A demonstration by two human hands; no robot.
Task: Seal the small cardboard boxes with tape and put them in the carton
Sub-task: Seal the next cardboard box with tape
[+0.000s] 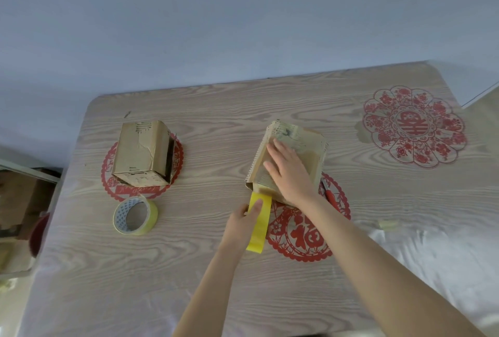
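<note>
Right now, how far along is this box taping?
Nothing looks finished; both boxes sit on the table. In hand: the right hand presses flat on the right box while the left hand pinches a yellow tape strip at its near end. Left: the left box, by the tape roll, then packing both.

The flat right hand (290, 172) hides the middle of the top of the brown small cardboard box on the right (307, 144). The left hand (240, 224) lays its thumb on the yellow tape strip (259, 231); its fingers are hidden under the strip. We cannot tell whether the strip's far end is stuck to the box. Behind the box's right side a small red-handled tool (329, 193) shows only in part. The print on the box is too blurred for us to read. A pale scrap (388, 224) is too small to identify. Both forearms and the wood-grain bench (162, 269) are cut off by the picture's bottom edge.
</note>
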